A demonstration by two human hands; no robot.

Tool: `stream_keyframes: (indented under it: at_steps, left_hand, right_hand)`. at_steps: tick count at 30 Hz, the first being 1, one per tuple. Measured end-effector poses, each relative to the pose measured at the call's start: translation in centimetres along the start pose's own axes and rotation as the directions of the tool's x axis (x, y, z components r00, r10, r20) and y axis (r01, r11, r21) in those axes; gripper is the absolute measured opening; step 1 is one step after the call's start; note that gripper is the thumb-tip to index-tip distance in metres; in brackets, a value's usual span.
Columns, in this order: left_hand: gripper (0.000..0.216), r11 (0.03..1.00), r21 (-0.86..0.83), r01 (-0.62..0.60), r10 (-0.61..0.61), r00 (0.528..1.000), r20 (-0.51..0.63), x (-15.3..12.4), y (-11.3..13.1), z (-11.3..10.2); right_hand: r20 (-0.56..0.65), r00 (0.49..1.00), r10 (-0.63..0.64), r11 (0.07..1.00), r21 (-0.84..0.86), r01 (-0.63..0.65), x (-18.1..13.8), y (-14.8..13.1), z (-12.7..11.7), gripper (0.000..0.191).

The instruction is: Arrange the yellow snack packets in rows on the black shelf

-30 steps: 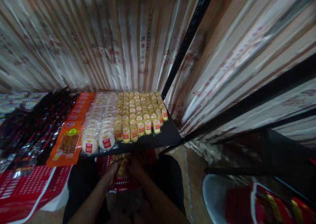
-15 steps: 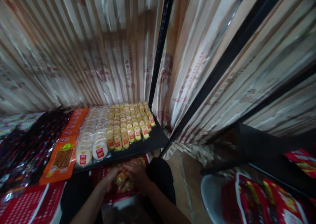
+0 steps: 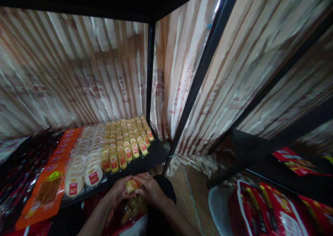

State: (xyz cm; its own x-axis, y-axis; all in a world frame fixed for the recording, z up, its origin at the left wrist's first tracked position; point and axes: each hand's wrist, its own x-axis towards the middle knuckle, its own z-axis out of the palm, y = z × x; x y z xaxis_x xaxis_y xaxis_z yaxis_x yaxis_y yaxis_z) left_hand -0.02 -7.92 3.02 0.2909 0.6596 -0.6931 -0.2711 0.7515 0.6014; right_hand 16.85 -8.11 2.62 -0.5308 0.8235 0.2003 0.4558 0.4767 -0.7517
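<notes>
Both my hands meet low in the middle of the view, just in front of the black shelf's edge (image 3: 153, 158). My left hand (image 3: 117, 191) and my right hand (image 3: 150, 190) are closed together around a stack of small yellow snack packets (image 3: 131, 185). More packets in a clear bag (image 3: 132, 206) lie below the hands on my lap. On the shelf, rows of small yellow packets (image 3: 125, 139) stand upright, with round white cakes (image 3: 85, 159) in rows to their left.
Orange snack bags (image 3: 49, 184) and dark shiny packets (image 3: 18, 170) lie left of the white cakes. A black upright post (image 3: 150, 73) stands at the shelf corner. Red bags (image 3: 273, 211) and a white stool (image 3: 221, 208) sit at lower right. Striped plastic sheeting hangs behind.
The view has tilted upward, so the shelf sits lower in the frame. My hands have risen toward the shelf edge, still closed on the yellow packets.
</notes>
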Motion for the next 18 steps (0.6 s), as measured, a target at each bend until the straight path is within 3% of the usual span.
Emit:
stream_keyframes:
  at_steps: [4,8,18]
  left_hand:
    - [0.043,0.998,0.05,-0.033,0.033,0.999,-0.009,0.3,1.9,1.8]
    - [0.046,0.988,0.104,-0.112,0.115,0.993,-0.027,1.3,3.3,3.8]
    - [0.016,0.929,-0.013,-0.371,0.366,0.921,-0.133,5.2,4.9,9.4]
  right_hand:
    - [-0.159,0.979,0.131,0.991,0.014,-0.13,0.5,0.4,-1.3,0.036]
    - [-0.318,0.908,0.273,0.962,0.057,-0.269,1.2,1.9,-1.9,0.033]
    - [-0.587,0.725,0.36,0.916,0.075,-0.393,4.0,6.5,-3.6,0.043]
